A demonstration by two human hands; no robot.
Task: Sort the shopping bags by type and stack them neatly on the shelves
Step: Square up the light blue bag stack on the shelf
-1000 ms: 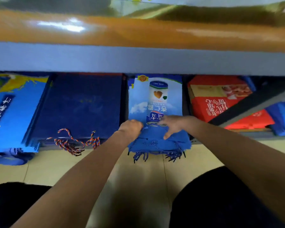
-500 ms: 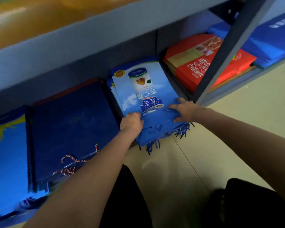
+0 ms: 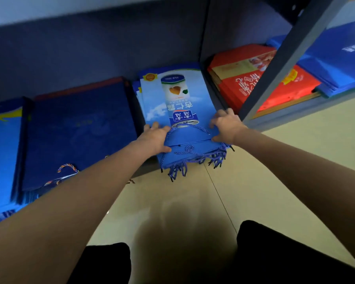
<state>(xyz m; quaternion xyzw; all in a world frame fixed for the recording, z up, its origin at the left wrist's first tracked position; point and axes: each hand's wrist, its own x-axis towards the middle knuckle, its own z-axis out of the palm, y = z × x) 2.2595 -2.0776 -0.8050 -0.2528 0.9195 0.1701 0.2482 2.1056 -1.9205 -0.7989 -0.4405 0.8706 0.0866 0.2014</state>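
Note:
A stack of light blue paper bags (image 3: 178, 95) printed with a drink can lies flat on the bottom shelf, its blue cord handles hanging over the front edge. My left hand (image 3: 154, 138) grips the stack's left front edge, thumb on top. On the right front edge my right hand (image 3: 226, 126) holds the stack with curled fingers. The top bag sits slightly farther back than the ones below it.
A dark blue bag stack (image 3: 80, 130) lies to the left, with a bright blue stack (image 3: 2, 150) beyond it. A red bag stack (image 3: 244, 83) and blue bags (image 3: 336, 58) lie to the right, behind the slanting grey shelf upright (image 3: 275, 74). My knees rest on the beige tiled floor (image 3: 254, 181).
My head has dropped and turned, so the upper shelf board left view. Both hands moved from the stack's top front out to its left and right edges.

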